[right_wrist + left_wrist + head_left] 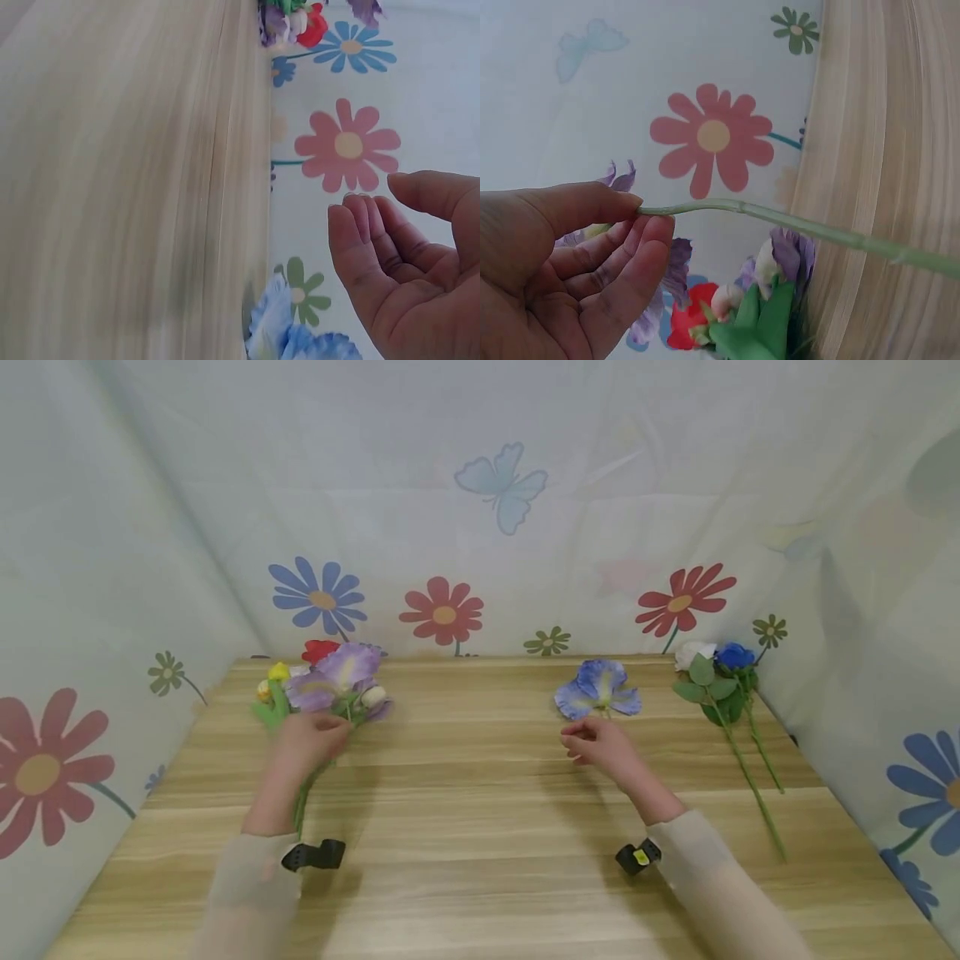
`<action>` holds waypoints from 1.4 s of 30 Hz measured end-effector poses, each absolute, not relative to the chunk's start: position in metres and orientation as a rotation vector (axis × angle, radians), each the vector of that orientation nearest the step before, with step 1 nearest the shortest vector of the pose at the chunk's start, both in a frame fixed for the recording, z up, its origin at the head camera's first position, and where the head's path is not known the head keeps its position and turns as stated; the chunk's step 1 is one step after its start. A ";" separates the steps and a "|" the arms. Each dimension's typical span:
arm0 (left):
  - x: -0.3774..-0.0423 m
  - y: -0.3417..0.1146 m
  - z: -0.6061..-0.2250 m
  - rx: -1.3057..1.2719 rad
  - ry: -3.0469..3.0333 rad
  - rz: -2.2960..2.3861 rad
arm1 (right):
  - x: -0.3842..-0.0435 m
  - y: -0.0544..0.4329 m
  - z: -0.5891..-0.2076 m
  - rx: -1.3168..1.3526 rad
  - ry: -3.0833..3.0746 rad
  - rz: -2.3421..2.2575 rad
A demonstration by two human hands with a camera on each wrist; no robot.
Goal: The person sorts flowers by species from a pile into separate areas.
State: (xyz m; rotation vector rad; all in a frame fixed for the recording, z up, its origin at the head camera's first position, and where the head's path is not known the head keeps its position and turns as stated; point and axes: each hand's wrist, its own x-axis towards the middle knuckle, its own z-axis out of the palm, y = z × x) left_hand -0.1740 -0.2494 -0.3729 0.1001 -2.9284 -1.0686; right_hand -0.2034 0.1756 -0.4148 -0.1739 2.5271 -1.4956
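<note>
My left hand [309, 745] pinches the green stem [802, 223] of a purple iris between thumb and fingers. The purple iris [350, 665] has wide, ruffled petals and stands over a bunch of flowers at the table's left. In the left wrist view the stem runs off to the right, and part of the bloom hides behind the hand. My right hand [606, 748] holds nothing; its fingers are loosely bent, with a gap to the thumb in the right wrist view. Just beyond it lies a blue iris [600, 687] on the table, its stem mostly hidden.
The left bunch includes a red flower [321, 650], a yellow flower [279, 672] and a white bud [372, 697]. At the right of the wooden table [465, 827] lie a white rose [692, 655] and a blue rose [734, 656], long stems toward me. Printed cloth surrounds the table.
</note>
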 end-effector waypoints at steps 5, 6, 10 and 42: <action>-0.181 -0.228 -0.372 0.102 -2.877 -1.175 | -0.202 0.157 -0.418 -0.206 2.465 -1.561; -0.182 -0.224 -0.372 0.098 -2.863 -1.192 | -0.202 0.153 -0.419 -0.216 2.451 -1.572; -0.188 -0.206 -0.371 0.065 -2.798 -1.287 | -0.201 0.133 -0.421 -0.263 2.371 -1.648; -0.212 -0.121 -0.378 0.014 -2.551 -1.704 | -0.183 0.049 -0.429 -0.419 2.110 -1.844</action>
